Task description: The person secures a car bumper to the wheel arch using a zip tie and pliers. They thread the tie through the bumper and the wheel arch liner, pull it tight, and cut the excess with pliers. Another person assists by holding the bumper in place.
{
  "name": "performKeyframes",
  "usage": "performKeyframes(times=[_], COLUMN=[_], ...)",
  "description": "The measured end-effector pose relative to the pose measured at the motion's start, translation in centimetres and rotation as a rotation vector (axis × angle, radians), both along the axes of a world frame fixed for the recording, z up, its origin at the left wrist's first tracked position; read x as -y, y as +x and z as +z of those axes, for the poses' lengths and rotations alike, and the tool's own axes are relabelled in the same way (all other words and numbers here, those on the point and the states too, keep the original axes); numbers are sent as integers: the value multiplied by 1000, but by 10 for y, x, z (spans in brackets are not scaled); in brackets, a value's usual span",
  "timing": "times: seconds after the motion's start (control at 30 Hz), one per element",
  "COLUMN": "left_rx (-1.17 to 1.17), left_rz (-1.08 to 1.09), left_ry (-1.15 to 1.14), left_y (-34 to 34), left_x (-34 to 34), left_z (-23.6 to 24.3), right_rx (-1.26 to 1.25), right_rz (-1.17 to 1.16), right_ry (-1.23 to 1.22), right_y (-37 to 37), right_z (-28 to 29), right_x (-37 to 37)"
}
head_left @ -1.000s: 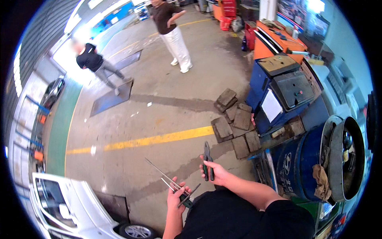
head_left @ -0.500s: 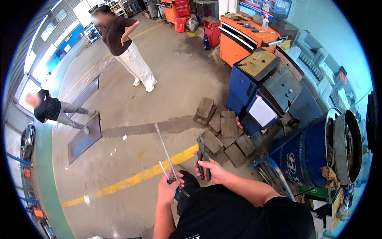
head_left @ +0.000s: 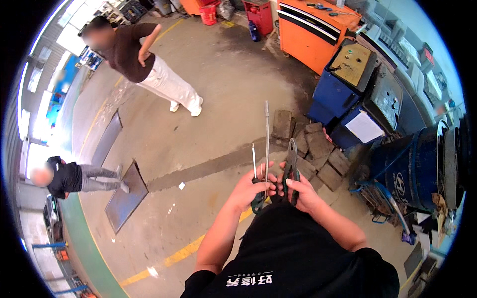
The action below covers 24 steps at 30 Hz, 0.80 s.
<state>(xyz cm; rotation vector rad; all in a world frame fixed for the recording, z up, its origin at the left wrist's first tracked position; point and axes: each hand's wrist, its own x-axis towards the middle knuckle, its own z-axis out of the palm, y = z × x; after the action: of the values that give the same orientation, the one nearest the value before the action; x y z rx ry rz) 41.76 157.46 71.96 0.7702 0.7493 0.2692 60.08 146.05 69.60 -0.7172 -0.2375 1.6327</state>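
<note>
In front of my torso, my left hand [head_left: 244, 192] is closed around two tools. One is a screwdriver [head_left: 254, 160] with a dark green handle, its shaft pointing away from me. Beside it stands a longer thin metal rod [head_left: 267, 131] with a thicker tip. My right hand [head_left: 304, 196] grips a pair of pliers [head_left: 291, 155] with dark handles, jaws together and pointing away. The two hands are close, almost touching at the fingers. My palms hide parts of the handles.
Several worn blocks [head_left: 318, 144] lie on the floor ahead to the right, beside blue machines [head_left: 330, 97]. An orange tool cabinet [head_left: 308, 42] stands behind them, a blue drum [head_left: 397, 174] at right. Two people [head_left: 171, 84] stand left; floor plates [head_left: 126, 196] lie nearby.
My hands have come together, the left one moving right and up with its tools. The tools now point more straight ahead. The whole view has shifted as my head turned.
</note>
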Motion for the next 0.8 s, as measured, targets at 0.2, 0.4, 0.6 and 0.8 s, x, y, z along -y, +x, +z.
performKeyframes(times=[0.2,0.4,0.6,0.8], left_rx=[-63,-351,-480,-439], left_rz=[-66,-147,-189,-359], left_ry=[129,386,754,907], left_y=[55,90,162,256], left_x=[-146,-283,-394,-485], left_z=[1,17,4,-1], right_rx=[-109,-153,-130,-205], right_rz=[-95,-81,-188,-429], right_ry=[21,-33,-38,-141], right_y=[32,77,136,197], right_z=[-24,-16,-10,-25], right_x=[-140,-301,-399,-471])
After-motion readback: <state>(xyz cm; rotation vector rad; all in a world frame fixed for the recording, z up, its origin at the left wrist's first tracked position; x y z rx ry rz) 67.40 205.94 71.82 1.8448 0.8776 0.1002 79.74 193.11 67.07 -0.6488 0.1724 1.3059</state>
